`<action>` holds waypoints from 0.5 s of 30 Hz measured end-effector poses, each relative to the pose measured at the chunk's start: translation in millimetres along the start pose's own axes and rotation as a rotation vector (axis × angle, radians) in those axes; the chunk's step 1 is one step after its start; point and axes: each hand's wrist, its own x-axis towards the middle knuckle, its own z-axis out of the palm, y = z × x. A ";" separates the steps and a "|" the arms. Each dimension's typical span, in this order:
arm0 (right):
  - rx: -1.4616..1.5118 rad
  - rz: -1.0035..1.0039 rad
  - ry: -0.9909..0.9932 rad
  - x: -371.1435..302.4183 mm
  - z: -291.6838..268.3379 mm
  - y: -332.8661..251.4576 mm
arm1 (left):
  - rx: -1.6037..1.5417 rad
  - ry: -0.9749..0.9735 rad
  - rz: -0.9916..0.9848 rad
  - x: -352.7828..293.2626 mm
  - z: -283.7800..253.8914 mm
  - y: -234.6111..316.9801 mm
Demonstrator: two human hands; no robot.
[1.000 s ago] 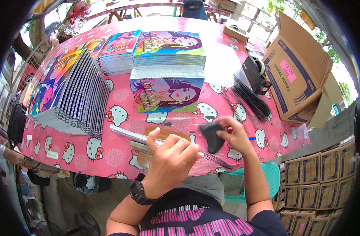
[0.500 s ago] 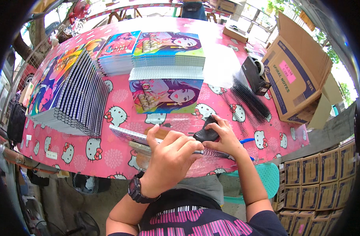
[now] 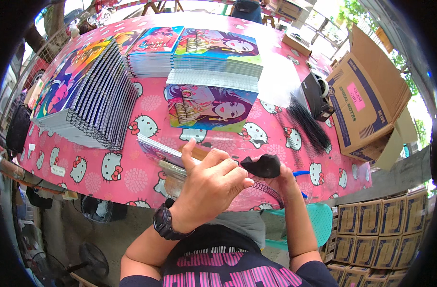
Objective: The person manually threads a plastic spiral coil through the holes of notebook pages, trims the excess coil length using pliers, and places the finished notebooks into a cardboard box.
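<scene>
My left hand, with a black watch on its wrist, is closed around the near end of a notebook that is tilted over the table. Its index finger points up. From that end of the notebook a dark spiral coil sticks out toward my right hand. A crumpled black piece, like cloth or rubber, covers the right hand's fingers or lies in them; I cannot tell which. A blue-handled tool shows partly beside the right hand.
Stacked spiral notebooks stand at the left, with more notebook piles at centre back. Loose black coils lie at the right near a tape dispenser and an open carton. A green stool stands below the table edge.
My right hand has turned and moved slightly right and down, bringing the black piece over its fingers. More of the coil shows. The whole view has shifted a little.
</scene>
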 end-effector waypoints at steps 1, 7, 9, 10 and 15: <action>-0.074 0.022 -0.004 -1.5 8.3 -6.5 | -0.018 0.030 -0.027 2.5 -1.1 3.4; -0.295 -0.035 -0.156 16.8 17.2 -37.5 | 0.013 0.061 -0.051 0.5 -6.4 1.1; -0.414 -0.088 -0.161 19.2 16.4 -47.5 | 0.011 0.108 -0.083 0.2 -8.4 -0.5; -0.254 -0.133 -0.229 16.4 21.1 -53.6 | 0.029 0.104 -0.095 -4.7 -11.0 -8.9; -0.742 -0.028 -0.145 26.3 35.7 -61.3 | 0.044 0.130 -0.127 -9.9 -11.1 -11.8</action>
